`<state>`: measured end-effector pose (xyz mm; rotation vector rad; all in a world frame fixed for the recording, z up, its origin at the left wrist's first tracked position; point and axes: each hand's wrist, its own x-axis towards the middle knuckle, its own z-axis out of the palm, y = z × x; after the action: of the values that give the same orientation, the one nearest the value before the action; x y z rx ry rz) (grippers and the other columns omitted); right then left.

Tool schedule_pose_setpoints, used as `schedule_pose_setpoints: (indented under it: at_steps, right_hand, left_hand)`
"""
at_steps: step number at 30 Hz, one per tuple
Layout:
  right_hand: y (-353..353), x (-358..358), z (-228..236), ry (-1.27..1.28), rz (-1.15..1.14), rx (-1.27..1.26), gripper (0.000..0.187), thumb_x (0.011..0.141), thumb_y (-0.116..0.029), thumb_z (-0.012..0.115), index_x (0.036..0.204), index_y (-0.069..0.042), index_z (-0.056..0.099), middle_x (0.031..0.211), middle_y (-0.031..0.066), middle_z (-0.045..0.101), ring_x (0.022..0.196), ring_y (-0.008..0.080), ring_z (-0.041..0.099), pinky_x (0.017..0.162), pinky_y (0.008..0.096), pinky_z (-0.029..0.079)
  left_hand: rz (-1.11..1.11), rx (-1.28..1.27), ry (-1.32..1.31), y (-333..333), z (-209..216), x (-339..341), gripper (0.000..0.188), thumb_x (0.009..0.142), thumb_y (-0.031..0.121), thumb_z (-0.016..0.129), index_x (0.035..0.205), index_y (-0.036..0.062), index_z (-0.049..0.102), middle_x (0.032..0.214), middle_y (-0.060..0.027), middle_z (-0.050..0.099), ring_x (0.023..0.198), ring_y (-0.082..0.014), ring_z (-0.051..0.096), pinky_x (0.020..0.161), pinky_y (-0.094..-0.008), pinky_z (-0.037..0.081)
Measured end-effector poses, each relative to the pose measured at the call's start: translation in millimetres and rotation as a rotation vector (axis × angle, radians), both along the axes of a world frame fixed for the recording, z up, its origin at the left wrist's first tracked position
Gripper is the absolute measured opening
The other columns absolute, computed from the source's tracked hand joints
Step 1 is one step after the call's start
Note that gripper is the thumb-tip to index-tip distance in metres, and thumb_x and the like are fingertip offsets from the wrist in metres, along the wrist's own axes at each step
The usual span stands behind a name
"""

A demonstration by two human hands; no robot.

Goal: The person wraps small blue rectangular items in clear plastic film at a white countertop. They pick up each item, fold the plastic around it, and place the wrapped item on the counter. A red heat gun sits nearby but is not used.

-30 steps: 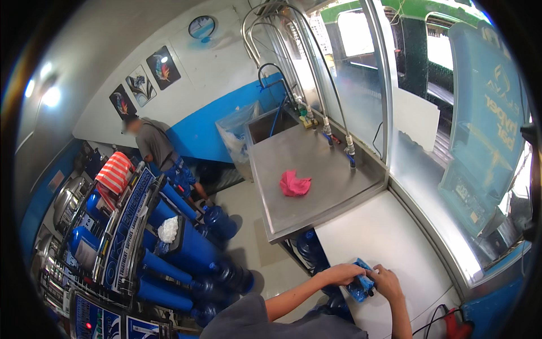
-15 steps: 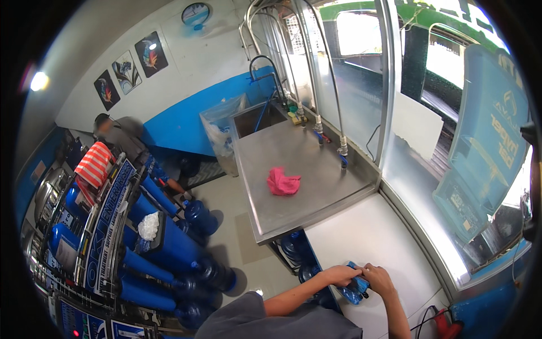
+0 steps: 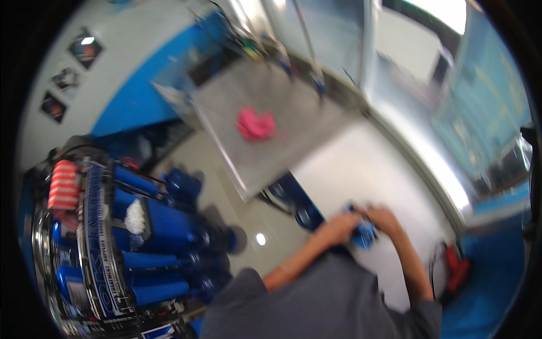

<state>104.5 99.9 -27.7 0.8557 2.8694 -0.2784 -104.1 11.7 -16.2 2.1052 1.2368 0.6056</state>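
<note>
1. Though blurred, can see lumpy blue plastic-looking bundle, lower right of frame.
2. Gripped by curled left hand and curled right hand.
3. Held over flat white tabletop.

Two hands and one blue item were counted lower right of centre; three wall pictures, upper left; one pink cloth, upper centre; one striped cloth, left. Blue bottles, lower left, were too blurred for counting.

Room over white counter — window frame right, pink cloth farther left
</note>
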Motion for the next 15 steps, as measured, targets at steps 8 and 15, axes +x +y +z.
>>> schedule_pose_setpoints:
  at_steps: [8,15]
  right_hand:
    - [-19.8,16.6,28.3,0.327,-0.124,0.134,0.06,0.084,-0.009,0.069,0.141,-0.023,0.056,0.118,0.007,0.064,0.083,0.0252,0.067,0.079,0.0371,0.054]
    - [-33.9,17.6,29.4,0.308,-0.171,0.112,0.053,0.081,-0.009,0.07,0.133,-0.018,0.063,0.121,0.007,0.064,0.096,0.0255,0.068,0.087,0.037,0.054]
  left_hand:
    - [0.116,0.089,-0.062,-22.0,26.5,-12.0,0.042,0.074,-0.008,0.06,0.113,0.0065,0.061,0.111,-0.0131,0.068,0.107,-0.0343,0.064,0.09,-0.0431,0.051]
    - [0.184,0.078,-0.141,-28.9,27.4,-10.2,0.043,0.074,-0.008,0.063,0.113,0.0074,0.061,0.113,-0.0103,0.069,0.107,-0.0324,0.064,0.091,-0.0427,0.052]
